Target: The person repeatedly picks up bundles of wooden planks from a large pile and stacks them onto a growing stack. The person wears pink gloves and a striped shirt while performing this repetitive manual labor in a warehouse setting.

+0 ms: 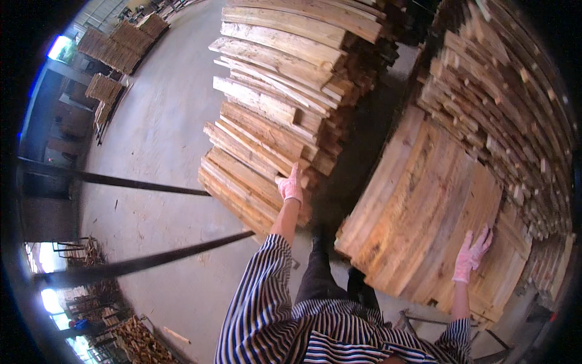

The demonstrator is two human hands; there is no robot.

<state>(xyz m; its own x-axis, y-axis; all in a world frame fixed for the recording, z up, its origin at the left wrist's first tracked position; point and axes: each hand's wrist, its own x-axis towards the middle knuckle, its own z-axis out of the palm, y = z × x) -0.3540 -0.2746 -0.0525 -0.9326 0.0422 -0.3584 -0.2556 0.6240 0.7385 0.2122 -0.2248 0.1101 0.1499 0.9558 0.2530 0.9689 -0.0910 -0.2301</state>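
Note:
My left hand (290, 185), in a pink glove, is at the near right end of a stack of rough wooden boards (282, 51). Its thumb and one finger lie over the end of a wooden board (260, 141), closed on it; the other fingers are mostly hidden. On my right, a layer of broad planks (418, 200) lies side by side, with knots and brown streaks in the grain. My right hand (471, 255), gloved in pink too, rests on the right part of these planks with its fingers spread, gripping nothing.
Tall piles of narrow boards (479, 103) rise beyond the planks at the right. Two dark bars (151, 258) reach in from the left toward the board stack. More stacked wood (121, 45) stands on the concrete floor (160, 115) at the far left. Scrap wood (142, 341) lies heaped at lower left.

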